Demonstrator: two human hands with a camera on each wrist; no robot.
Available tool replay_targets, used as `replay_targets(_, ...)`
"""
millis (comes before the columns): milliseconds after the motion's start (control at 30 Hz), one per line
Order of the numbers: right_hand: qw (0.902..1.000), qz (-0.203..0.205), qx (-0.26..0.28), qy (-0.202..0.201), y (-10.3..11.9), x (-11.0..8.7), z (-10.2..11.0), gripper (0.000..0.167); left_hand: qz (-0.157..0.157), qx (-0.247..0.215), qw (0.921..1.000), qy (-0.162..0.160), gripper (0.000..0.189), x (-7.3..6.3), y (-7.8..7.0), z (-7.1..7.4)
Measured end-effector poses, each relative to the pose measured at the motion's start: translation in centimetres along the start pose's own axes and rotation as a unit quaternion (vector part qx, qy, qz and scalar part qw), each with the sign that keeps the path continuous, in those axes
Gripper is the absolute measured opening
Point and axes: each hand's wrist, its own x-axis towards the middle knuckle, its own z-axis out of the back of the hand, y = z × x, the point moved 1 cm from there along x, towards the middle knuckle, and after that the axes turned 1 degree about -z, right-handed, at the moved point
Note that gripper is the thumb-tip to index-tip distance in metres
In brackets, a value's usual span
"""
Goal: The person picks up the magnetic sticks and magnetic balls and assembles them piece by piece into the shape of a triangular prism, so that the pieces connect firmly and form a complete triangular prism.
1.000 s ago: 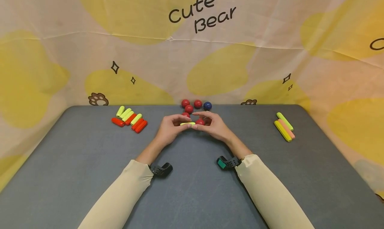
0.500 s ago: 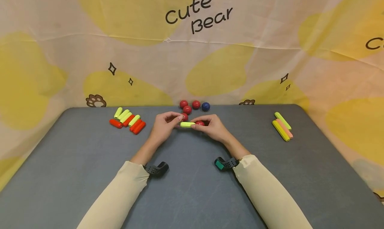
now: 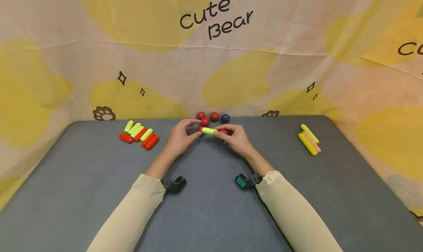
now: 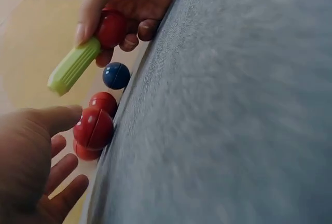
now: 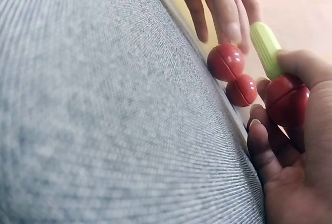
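Head view: the right hand [image 3: 238, 137] pinches a green stick [image 3: 209, 131], its fingers also around a red ball [image 5: 286, 100] at the stick's end, near the middle of the table's [image 3: 211, 215] far edge. Facing it, the left hand [image 3: 179, 138] has spread fingers beside a loose red ball [image 4: 96, 130]; contact there is unclear. 1 second ago both hands held the stick; now only the right does, seemingly freeing the left. Farther out, 3 other red balls [image 3: 214, 116] and 1 blue ball [image 3: 225, 119] line that edge.
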Motion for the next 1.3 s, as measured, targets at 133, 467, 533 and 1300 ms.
replay_targets(133, 0.9999, -0.005, 0.005, -0.013, -0.2, 0.0, -0.1, 0.023, 0.009, -0.002, 0.9999, 0.014, 0.04, 0.4, 0.1, -0.6)
replay_targets(467, 0.9992, -0.007, 0.0, -0.039, 0.0, 0.0, 0.0, 0.018, 0.054, -0.143, 0.9876, -0.036, 0.033, 0.3, 1.2, -0.6)
replay_targets(533, 0.9993, -0.009, -0.007, -0.037, -0.1, -0.1, 0.0, 0.018, 0.074, -0.182, 0.9793, -0.049, 0.034, 0.3, 1.3, -0.4)
replay_targets(1300, 0.9959, -0.002, -0.086, 0.028, 0.3, -0.2, -0.2, 0.03, 0.084, -0.227, 0.9703, -0.005, 0.034, 0.2, 0.3, -0.4)
